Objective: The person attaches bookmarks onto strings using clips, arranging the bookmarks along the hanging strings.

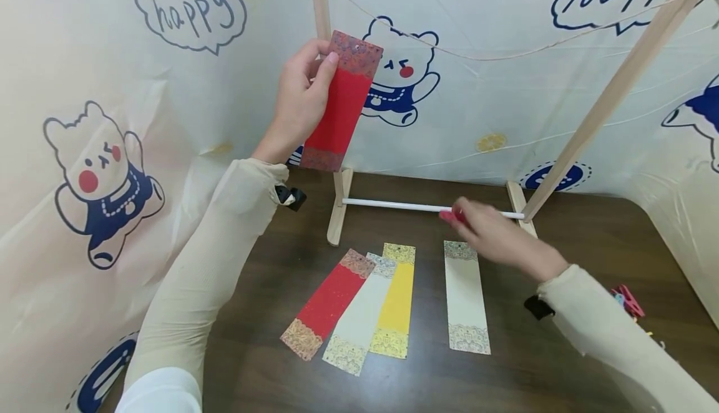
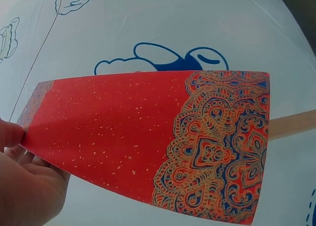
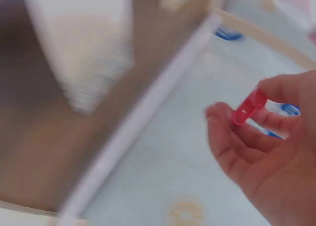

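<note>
Well, from the head view, the left hand [image 1: 303, 92] is raised in front of the bear-print cloth [image 1: 264, 1], pinching a red paper bookmark [image 1: 344, 110] near its upper corner, thumb in front. The bookmark hangs tilted in the air, its punched hole at the top, below and left of the string [image 1: 477, 58] that sags across the wooden stand [image 1: 612, 98]. The right hand [image 1: 494, 235], blurred, pinches a small red clip [image 1: 452, 216] in front of the stand's white rod [image 1: 393, 204]. Lying on the dark wooden table [image 1: 253, 363], a second red bookmark [image 1: 331, 301], a cream bookmark [image 1: 356, 322] and a yellow bookmark [image 1: 397, 304] overlap in a fan; another cream bookmark [image 1: 467, 294] lies apart, near the right hand. Some coloured clips [image 1: 630, 302] sit beyond the right forearm.

Over in the left wrist view, thumb and fingers grip one end of the raised bookmark; its middle is flecked with gold, and the far end carries a blue-and-gold lace pattern.

Lastly, the right wrist view shows the clip held tilted between thumb and fingertips, well apart from the blurred rod
</note>
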`<state>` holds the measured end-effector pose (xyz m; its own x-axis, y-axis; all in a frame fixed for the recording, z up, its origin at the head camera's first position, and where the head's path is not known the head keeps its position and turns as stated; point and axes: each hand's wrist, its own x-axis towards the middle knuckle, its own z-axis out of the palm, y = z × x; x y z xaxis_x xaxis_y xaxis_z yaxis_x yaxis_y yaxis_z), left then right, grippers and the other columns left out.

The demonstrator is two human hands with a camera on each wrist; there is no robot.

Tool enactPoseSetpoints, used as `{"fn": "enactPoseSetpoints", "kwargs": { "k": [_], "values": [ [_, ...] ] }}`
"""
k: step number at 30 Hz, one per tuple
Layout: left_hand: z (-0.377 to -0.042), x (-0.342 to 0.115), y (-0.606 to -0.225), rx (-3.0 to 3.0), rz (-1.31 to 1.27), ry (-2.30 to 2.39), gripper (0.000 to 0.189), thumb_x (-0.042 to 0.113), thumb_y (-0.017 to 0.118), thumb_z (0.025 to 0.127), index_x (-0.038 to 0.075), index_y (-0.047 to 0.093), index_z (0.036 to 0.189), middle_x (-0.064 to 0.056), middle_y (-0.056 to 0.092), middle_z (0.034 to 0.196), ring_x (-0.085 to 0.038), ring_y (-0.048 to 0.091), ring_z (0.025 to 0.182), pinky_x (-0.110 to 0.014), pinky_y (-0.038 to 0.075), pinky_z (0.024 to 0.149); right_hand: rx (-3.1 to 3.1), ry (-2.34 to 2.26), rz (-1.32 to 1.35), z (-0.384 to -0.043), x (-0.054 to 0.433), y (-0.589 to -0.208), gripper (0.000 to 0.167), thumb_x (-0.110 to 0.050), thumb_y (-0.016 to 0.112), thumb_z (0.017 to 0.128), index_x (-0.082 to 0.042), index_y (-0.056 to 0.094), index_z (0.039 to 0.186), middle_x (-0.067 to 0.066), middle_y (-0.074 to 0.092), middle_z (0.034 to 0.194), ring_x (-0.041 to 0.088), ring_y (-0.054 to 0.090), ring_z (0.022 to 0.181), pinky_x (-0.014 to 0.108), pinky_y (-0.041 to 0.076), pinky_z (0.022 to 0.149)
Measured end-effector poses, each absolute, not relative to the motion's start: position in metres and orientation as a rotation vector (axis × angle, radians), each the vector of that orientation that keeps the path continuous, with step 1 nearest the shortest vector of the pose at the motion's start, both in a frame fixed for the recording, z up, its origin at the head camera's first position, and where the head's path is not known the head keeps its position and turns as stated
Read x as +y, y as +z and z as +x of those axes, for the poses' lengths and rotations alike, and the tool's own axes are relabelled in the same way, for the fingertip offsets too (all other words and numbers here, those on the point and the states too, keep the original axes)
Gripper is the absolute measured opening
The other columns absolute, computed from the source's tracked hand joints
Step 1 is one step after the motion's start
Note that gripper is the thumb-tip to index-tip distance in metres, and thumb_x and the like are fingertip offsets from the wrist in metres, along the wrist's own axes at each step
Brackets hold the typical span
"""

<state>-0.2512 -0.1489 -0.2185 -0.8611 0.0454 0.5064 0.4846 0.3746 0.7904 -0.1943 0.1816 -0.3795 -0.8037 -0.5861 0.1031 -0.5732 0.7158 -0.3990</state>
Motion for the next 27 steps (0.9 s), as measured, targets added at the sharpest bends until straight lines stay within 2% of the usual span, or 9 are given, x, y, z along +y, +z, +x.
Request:
{"fn": "enactPoseSetpoints", "kwargs": {
  "k": [4,6,10,13,20,27],
  "values": [
    [-0.251,-0.149,-0.214,-2.238,-0.464,-1.483,0.029,0.031,0.052,0.103,0.016,0.057,0.128,-0.002,0.066,0.118,-0.016,0.065,0.101,-0.035,0.059,0.080,2.990,-0.772,-1.088,-0.206,0.175,-0.323,0.026,-0.018,0.054,0.103,-0.001,0.062,0.122,0.009,0.065,0.098,0.019,0.057,0.079,0.035,0.050,0.067],
    [-0.251,-0.148,-0.212,-2.234,-0.476,-1.477,0.029,0.030,0.052,0.103,0.015,0.057,0.127,-0.002,0.066,0.118,-0.016,0.065,0.100,-0.035,0.059,0.080,3.016,-0.902,-1.103,-0.210,0.170,-0.295,0.030,-0.017,0.060,0.101,-0.001,0.062,0.126,0.009,0.068,0.103,0.018,0.060,0.084,0.031,0.052,0.073],
    [-0.247,-0.144,-0.207,-2.230,-0.486,-1.477,0.028,0.028,0.051,0.104,0.013,0.058,0.126,-0.003,0.066,0.118,-0.017,0.065,0.100,-0.034,0.059,0.080,2.973,-1.284,-1.062,-0.219,0.158,-0.246,0.032,-0.013,0.072,0.092,-0.002,0.065,0.121,0.006,0.070,0.102,0.015,0.063,0.086,0.017,0.051,0.079],
    [-0.239,-0.140,-0.201,-2.226,-0.481,-1.470,0.028,0.024,0.050,0.104,0.009,0.057,0.127,-0.005,0.066,0.118,-0.017,0.065,0.101,-0.034,0.059,0.081,2.930,-1.506,-1.037,-0.229,0.146,-0.215,0.027,-0.015,0.074,0.091,-0.003,0.068,0.115,0.005,0.071,0.105,0.016,0.064,0.088,0.017,0.051,0.080],
    [-0.224,-0.134,-0.188,-2.241,-0.456,-1.457,0.029,0.021,0.048,0.105,0.005,0.056,0.127,-0.009,0.065,0.119,-0.018,0.064,0.103,-0.034,0.058,0.083,3.135,-1.481,-1.062,-0.254,0.119,-0.166,0.031,-0.026,0.070,0.094,-0.006,0.071,0.117,-0.003,0.067,0.100,0.013,0.057,0.085,0.020,0.046,0.077],
    [-0.225,-0.135,-0.186,-2.244,-0.457,-1.451,0.028,0.020,0.048,0.105,0.004,0.056,0.127,-0.009,0.066,0.119,-0.018,0.064,0.103,-0.034,0.058,0.083,3.212,-1.309,-1.087,-0.264,0.096,-0.140,0.035,-0.033,0.067,0.095,-0.009,0.072,0.119,0.004,0.069,0.107,0.010,0.058,0.087,0.017,0.049,0.084]
  ]
}}
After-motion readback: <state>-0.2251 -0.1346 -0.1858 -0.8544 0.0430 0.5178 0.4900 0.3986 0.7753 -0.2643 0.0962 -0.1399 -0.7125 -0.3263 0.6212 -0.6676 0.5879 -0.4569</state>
